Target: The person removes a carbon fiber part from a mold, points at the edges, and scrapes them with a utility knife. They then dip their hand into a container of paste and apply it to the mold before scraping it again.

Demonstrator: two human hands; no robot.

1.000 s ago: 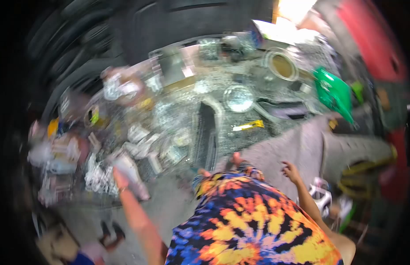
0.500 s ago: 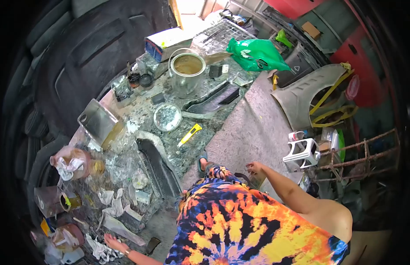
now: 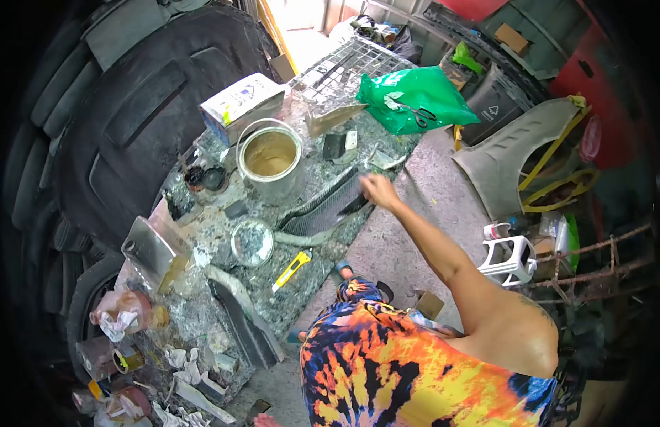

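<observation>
My right hand (image 3: pixel 379 191) reaches over the table's right edge with its fingers curled. It is at the right end of a long black part (image 3: pixel 319 208) with a woven, carbon-fibre look and a pale ragged rim; whether it grips that part I cannot see. Only a bit of my left hand (image 3: pixel 266 421) shows at the bottom edge, its fingers mostly cut off. A second black woven part (image 3: pixel 244 322) lies along the table's near edge. Between the two parts are a yellow utility knife (image 3: pixel 292 271) and a round lid (image 3: pixel 252 243) smeared with paint.
A metal pail (image 3: pixel 271 158) with tan contents stands near a white box (image 3: pixel 242 99). Scissors (image 3: pixel 415 110) lie on a green bag (image 3: pixel 422 96). A bent metal sheet (image 3: pixel 150 250) and crumpled scraps (image 3: pixel 187 368) line the left side. A white stool (image 3: pixel 510 260) stands to the right.
My right hand has moved from beside my body up to the far black part. My left hand has dropped almost out of view. The camera has shifted, and scissors now show on the green bag.
</observation>
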